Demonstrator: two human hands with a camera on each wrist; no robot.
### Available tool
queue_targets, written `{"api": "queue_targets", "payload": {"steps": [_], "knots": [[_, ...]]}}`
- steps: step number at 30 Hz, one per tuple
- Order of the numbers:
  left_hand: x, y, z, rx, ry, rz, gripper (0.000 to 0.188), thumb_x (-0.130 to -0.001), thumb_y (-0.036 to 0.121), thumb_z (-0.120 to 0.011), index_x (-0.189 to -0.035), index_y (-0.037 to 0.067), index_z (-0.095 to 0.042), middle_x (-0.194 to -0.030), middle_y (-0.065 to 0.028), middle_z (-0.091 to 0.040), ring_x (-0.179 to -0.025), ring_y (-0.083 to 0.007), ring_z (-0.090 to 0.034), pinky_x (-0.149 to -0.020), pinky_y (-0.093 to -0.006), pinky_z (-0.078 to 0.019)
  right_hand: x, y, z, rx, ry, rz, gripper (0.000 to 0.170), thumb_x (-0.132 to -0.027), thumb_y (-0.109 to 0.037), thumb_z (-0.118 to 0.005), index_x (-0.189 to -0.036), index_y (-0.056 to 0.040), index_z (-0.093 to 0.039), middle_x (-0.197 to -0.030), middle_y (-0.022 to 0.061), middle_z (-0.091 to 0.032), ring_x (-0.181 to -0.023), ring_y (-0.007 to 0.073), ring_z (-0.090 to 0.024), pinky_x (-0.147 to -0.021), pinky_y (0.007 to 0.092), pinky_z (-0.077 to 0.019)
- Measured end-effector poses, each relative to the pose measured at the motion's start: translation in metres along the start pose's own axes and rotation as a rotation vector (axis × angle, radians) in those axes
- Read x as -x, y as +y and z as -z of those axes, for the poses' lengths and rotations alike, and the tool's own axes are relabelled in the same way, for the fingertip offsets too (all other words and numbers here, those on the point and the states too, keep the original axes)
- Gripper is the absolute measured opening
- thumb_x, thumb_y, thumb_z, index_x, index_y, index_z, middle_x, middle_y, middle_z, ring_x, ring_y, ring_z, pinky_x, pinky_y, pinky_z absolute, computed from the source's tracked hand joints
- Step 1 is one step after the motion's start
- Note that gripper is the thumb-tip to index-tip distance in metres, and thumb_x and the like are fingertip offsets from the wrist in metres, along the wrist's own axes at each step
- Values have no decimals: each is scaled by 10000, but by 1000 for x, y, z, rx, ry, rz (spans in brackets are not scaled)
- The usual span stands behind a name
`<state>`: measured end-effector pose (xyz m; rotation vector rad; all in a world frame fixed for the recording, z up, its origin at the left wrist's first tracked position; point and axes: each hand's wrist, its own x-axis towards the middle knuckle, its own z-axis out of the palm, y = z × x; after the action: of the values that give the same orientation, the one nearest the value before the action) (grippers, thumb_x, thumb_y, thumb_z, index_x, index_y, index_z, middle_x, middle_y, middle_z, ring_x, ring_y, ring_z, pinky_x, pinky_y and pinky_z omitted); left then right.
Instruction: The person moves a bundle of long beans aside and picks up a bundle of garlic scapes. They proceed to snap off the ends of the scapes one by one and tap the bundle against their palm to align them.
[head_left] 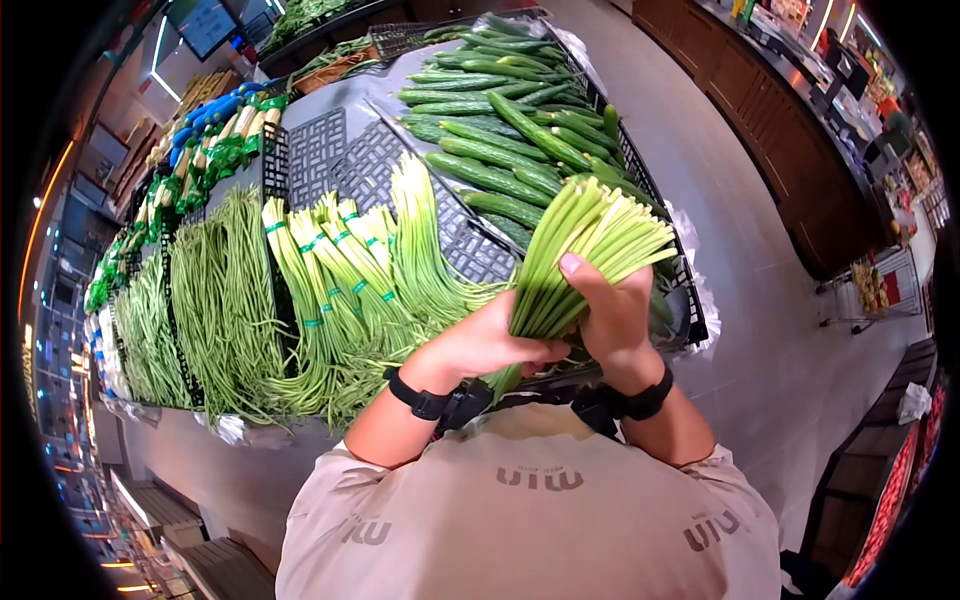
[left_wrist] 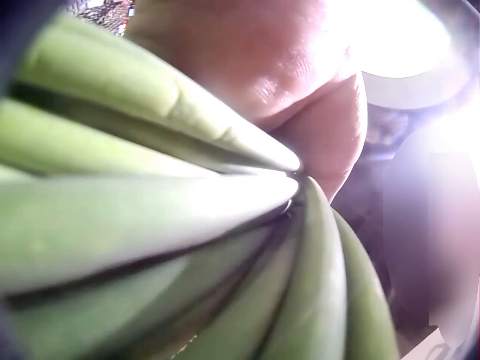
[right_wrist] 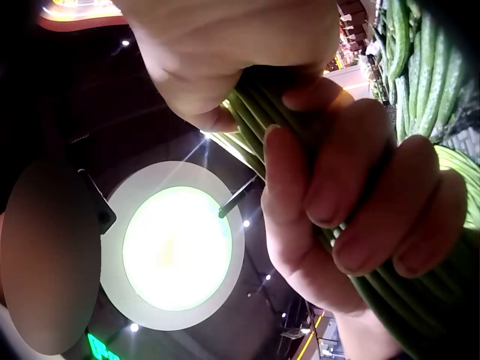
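Both hands hold an upright bunch of garlic scapes (head_left: 565,255), its pale cut ends fanned out at the top. My left hand (head_left: 490,335) wraps the stems low down; in the right wrist view its curled fingers (right_wrist: 367,180) lie around them. Higher up, my right hand (head_left: 618,315) grips the bunch from the other side, thumb across the front of the stems. Close up in the left wrist view, thick green stems (left_wrist: 150,217) spread out beside a hand. Taped bunches of the same scapes (head_left: 335,255) lie on the stand to the left.
Cucumbers (head_left: 500,110) are heaped on the stand behind the held bunch. Long beans (head_left: 230,290) lie farther left, past a black divider. Black perforated crates (head_left: 315,150) show between the piles. A shopping cart (head_left: 880,290) stands across the aisle at right.
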<state>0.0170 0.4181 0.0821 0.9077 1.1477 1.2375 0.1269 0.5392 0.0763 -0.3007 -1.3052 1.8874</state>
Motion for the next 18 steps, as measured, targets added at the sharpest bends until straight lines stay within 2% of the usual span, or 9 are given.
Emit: {"api": "queue_targets", "payload": {"steps": [1,4,7,9,11,13,18], "knots": [[8,0,7,0,1,-16,259,-841,-9,-681,-1086,14,-603,-831,-30,-619,-597,-111,-566,-519,-252,-455,0,1,-11,47,4,50,283,-830,-46,-720,-1087,25,-626,-976,46,-677,-834,118,-625,-753,278,-522],[30,-11,29,277,-38,63,291,-809,-66,-660,-1086,-4,-594,-829,-66,-597,-601,-148,-565,-504,-274,-452,4,2,-42,54,-43,-11,296,-818,-46,-717,-1091,18,-621,-993,51,-667,-859,121,-615,-774,286,-515],[46,-13,43,343,-54,118,272,-783,-20,-676,-1042,10,-600,-817,-69,-576,-603,-159,-553,-509,-286,-422,11,9,-67,50,-66,-56,296,-816,-41,-710,-1091,14,-615,-1004,53,-663,-871,124,-615,-786,288,-515],[56,-15,50,352,-86,112,249,-775,0,-681,-1009,12,-597,-820,-68,-570,-587,-167,-543,-504,-288,-414,15,15,-80,3,-55,-86,299,-814,-40,-707,-1092,9,-608,-1017,53,-658,-878,127,-614,-795,288,-515],[64,-18,61,423,-104,155,266,-808,-66,-652,-1053,18,-589,-856,-56,-568,-660,-146,-570,-509,-276,-454,15,19,-88,-43,-68,-61,323,-808,-35,-706,-1111,11,-603,-1020,49,-656,-878,127,-616,-793,288,-517],[68,-19,67,419,-121,163,278,-797,-69,-656,-1052,22,-591,-854,-53,-567,-651,-148,-568,-509,-278,-454,16,19,-93,56,-104,-142,335,-801,-22,-706,-1118,14,-604,-1021,46,-656,-887,123,-614,-796,290,-517],[70,-25,74,367,-123,129,290,-772,-33,-688,-1037,21,-584,-847,-56,-565,-612,-155,-562,-507,-281,-451,13,17,-101,146,-186,-87,324,-802,-3,-699,-1114,16,-613,-1016,43,-662,-885,113,-608,-791,282,-517]]}}
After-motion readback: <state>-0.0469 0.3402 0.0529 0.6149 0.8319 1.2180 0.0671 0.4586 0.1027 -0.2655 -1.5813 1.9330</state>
